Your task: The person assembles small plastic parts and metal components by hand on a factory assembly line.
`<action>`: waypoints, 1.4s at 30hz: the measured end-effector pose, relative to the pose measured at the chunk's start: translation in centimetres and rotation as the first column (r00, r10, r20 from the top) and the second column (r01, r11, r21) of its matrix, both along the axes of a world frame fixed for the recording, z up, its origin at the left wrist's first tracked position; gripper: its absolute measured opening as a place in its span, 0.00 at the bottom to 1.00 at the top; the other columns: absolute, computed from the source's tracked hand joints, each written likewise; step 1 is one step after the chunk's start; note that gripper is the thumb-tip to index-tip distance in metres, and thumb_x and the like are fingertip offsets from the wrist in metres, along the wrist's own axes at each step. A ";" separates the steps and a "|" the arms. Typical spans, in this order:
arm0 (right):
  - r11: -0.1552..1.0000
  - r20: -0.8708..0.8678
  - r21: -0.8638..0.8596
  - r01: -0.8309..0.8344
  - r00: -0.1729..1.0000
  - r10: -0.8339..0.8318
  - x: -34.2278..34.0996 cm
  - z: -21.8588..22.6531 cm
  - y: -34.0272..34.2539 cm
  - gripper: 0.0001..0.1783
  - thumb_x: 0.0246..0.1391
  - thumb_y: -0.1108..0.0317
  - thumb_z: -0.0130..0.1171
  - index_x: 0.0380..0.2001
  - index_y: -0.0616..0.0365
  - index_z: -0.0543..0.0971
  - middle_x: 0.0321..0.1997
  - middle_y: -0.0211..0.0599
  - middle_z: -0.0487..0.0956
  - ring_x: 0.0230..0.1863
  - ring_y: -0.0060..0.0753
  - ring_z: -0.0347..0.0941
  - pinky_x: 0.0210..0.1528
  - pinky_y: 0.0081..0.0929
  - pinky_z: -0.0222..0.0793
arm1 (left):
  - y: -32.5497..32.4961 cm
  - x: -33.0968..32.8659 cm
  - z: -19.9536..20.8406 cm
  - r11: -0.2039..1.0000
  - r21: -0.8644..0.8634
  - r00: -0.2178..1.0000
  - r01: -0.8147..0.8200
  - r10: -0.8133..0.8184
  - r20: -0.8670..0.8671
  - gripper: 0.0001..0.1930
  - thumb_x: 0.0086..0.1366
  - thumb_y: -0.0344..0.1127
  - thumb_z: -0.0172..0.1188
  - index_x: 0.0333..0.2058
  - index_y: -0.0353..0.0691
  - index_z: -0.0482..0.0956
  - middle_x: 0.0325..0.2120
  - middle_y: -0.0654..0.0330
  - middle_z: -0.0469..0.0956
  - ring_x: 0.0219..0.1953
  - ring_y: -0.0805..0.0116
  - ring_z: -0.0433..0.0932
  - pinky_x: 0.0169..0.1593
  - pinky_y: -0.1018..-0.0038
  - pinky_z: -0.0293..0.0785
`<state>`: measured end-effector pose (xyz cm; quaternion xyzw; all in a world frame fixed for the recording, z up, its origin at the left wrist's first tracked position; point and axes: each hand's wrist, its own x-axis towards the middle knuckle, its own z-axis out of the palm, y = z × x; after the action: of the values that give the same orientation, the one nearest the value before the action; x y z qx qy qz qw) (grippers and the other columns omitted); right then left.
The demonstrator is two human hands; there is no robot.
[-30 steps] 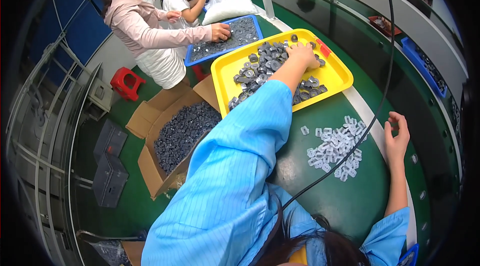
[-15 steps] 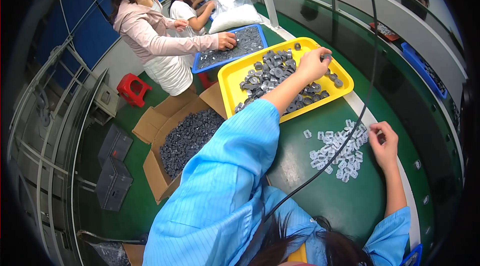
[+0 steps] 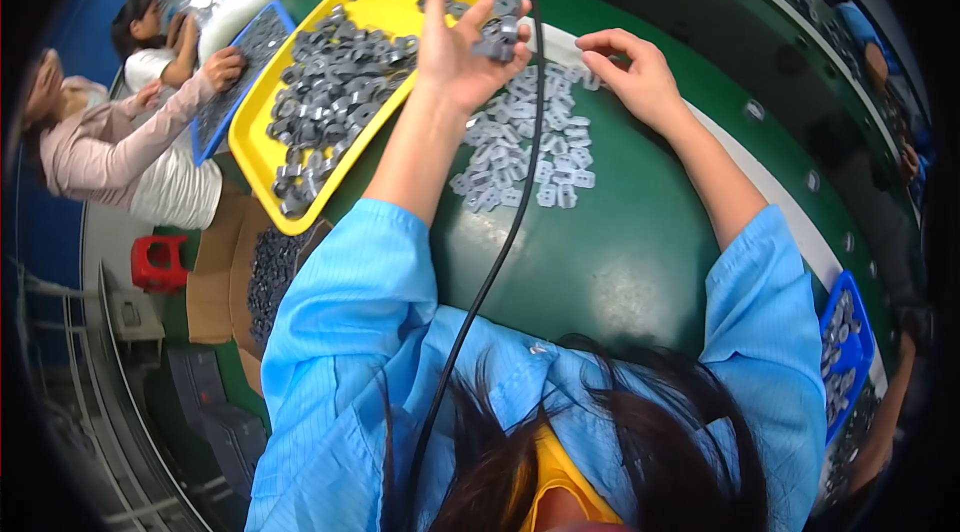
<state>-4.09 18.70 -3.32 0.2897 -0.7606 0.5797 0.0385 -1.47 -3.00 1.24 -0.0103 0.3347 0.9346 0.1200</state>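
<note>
My left hand (image 3: 455, 57) is turned palm up beside the yellow tray (image 3: 262, 194), its fingers curled around several dark grey round parts (image 3: 500, 30). More grey round parts (image 3: 335, 97) are heaped in that tray. My right hand (image 3: 640, 82) hovers at the far right edge of a spread of small, clear whitish plastic pieces (image 3: 515, 137) on the green table (image 3: 590, 262). Its thumb and forefinger are bent with a gap between them, and I see nothing held there. A black cable (image 3: 500, 262) hangs across the view in front of the pieces.
Left of the yellow tray, a co-worker's hand (image 3: 224, 69) reaches into a blue tray (image 3: 207, 147) of dark parts. A cardboard box (image 3: 215, 272) with dark pieces stands below, near a red stool (image 3: 158, 264). Another blue tray (image 3: 868, 342) sits at the right.
My left hand has drawn back from over the yellow tray and turned palm up, with grey parts in it. The view has swung right, and my hands are closer together.
</note>
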 end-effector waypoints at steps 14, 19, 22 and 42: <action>0.886 -0.160 0.461 0.049 0.987 0.029 1.5 3.9 1.2 0.14 0.43 0.61 0.64 0.29 0.61 0.79 0.27 0.40 0.78 0.30 0.36 0.75 0.36 0.31 0.70 | 0.2 -0.7 -1.6 0.752 -0.637 0.976 -0.170 0.041 -0.212 0.24 0.57 0.30 0.62 0.52 0.32 0.68 0.30 0.65 0.72 0.25 0.80 0.68 0.24 0.85 0.64; 0.898 0.065 0.436 0.062 0.993 -0.100 1.2 4.3 1.2 0.15 0.44 0.60 0.63 0.29 0.61 0.79 0.30 0.41 0.78 0.34 0.40 0.75 0.39 0.34 0.71 | 0.2 -0.2 -1.5 0.796 -0.575 0.964 -0.191 0.041 -0.263 0.28 0.52 0.24 0.63 0.53 0.35 0.68 0.33 0.65 0.74 0.27 0.81 0.69 0.25 0.85 0.66; 0.859 -0.069 0.490 0.148 0.989 -0.131 1.2 3.1 1.2 0.15 0.43 0.59 0.63 0.28 0.60 0.79 0.31 0.41 0.77 0.36 0.42 0.74 0.40 0.35 0.70 | 1.2 0.8 -1.3 0.676 -0.672 0.930 -0.302 0.054 -0.364 0.27 0.50 0.25 0.65 0.51 0.35 0.69 0.35 0.63 0.75 0.28 0.79 0.71 0.29 0.84 0.67; 0.897 0.064 0.437 0.063 0.993 -0.101 1.4 3.4 0.4 0.11 0.42 0.63 0.59 0.25 0.60 0.79 0.24 0.39 0.79 0.28 0.35 0.76 0.34 0.30 0.71 | 0.5 0.5 0.0 0.967 -0.256 0.990 0.006 -0.043 -0.136 0.18 0.62 0.41 0.57 0.46 0.34 0.71 0.30 0.62 0.74 0.26 0.78 0.71 0.22 0.83 0.67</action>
<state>-2.70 19.10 0.10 0.2337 -0.8830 0.4056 -0.0348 -1.00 -2.54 1.23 0.0445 0.4599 0.8806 0.1053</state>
